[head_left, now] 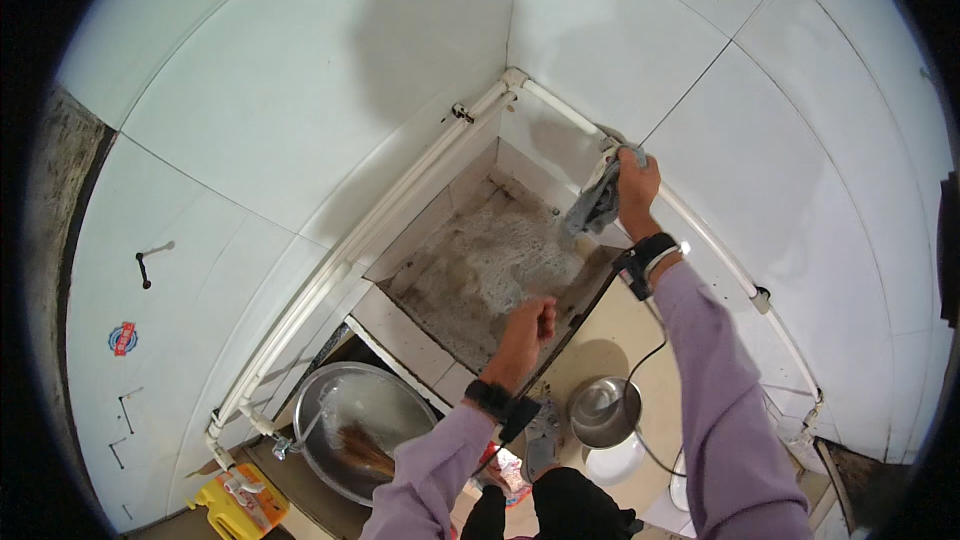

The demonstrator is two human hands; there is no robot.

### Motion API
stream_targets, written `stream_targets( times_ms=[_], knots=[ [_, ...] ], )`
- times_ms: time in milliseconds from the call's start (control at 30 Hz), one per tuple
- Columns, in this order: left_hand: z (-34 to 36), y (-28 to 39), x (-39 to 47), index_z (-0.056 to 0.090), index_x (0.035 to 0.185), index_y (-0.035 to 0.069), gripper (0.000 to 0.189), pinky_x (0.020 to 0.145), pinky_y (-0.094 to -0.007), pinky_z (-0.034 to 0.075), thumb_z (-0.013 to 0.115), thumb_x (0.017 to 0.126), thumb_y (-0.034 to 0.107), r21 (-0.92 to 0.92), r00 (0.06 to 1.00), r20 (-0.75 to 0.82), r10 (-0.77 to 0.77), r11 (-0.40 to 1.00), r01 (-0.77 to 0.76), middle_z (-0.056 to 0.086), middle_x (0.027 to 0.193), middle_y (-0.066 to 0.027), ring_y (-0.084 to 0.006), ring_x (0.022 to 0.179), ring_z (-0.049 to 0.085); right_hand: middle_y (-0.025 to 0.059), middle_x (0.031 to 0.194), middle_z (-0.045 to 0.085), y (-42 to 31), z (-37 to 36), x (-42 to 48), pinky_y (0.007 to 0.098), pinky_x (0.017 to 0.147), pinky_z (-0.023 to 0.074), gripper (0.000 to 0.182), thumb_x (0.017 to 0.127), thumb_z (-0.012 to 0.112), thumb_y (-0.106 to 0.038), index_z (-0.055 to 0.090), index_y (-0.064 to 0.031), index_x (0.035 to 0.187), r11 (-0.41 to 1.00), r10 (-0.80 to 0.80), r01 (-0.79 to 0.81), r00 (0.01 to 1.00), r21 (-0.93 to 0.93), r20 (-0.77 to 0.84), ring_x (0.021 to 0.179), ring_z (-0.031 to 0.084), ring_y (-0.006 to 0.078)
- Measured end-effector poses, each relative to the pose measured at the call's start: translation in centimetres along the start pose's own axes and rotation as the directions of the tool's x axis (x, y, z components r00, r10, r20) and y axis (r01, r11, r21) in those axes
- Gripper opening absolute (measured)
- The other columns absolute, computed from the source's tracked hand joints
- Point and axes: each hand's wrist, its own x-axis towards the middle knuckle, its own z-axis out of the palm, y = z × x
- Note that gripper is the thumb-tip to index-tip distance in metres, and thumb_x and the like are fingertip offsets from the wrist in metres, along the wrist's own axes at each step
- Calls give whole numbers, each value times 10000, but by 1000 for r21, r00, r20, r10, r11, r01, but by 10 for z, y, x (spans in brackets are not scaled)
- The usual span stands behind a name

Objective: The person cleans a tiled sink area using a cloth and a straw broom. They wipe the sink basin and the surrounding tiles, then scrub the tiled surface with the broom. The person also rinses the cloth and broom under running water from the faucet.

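My right hand (637, 184) grips a wet grey cloth (597, 202) against the white pipe (694, 223) along the right wall. Lower down, my left hand (529, 326) is curled closed above the near edge of a tiled basin (472, 270); no object shows in it. Foamy, murky water covers part of the basin's floor. A black band with a box sits on each wrist, with cables hanging from them.
At the lower left, a large metal bowl (307, 457) holds cloudy water and a brown brush or whisk, beside a tap (280, 447) and a yellow jug (232, 514). A metal pot (606, 411) and white dish (615, 461) stand at the lower right. White pipes (375, 229) line the left wall.
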Motion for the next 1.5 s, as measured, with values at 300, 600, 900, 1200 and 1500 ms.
stream_targets(
  times_ms=[300,600,900,1200,1500],
  knots=[
    [-60,-23,-62,537,885,57,157,583,-248,391,504,880,211,-18,986,-156,-61,998,59,491,742,9,-101,649,447,114,948,592,36,26,-139,390,746,458,384,754,656,-295,552,-3,981,552,562,-738,673,388,481,826,568,235],
    [-142,-31,-137,551,924,30,207,550,-230,395,446,905,208,5,942,-334,-27,1000,31,509,734,-8,-95,600,465,159,1189,448,-65,113,-97,450,828,439,596,772,637,-270,413,-25,1266,851,-29,-361,693,381,721,1068,486,316],
    [-179,-32,-186,553,953,20,214,547,-226,403,456,905,205,77,885,-459,74,996,-43,530,744,-15,-98,610,476,228,1191,457,-30,184,-79,398,902,393,587,756,567,-213,397,-12,1280,865,-333,486,741,-124,583,1076,462,354],
    [-182,-44,-179,556,970,25,206,590,-230,428,466,900,197,-72,910,-405,92,989,-132,536,758,-11,-95,633,486,153,1202,499,-10,174,-106,289,883,383,617,814,531,-227,310,-11,1348,985,-36,-58,850,161,526,1060,490,232],
    [-195,-53,-197,564,938,37,194,532,-224,412,488,890,209,-32,867,-495,56,996,-83,534,715,-11,-100,573,482,294,1082,496,-43,217,-99,443,823,416,555,791,524,-251,396,73,1223,827,-420,523,818,-204,393,1011,501,358]
  ],
)
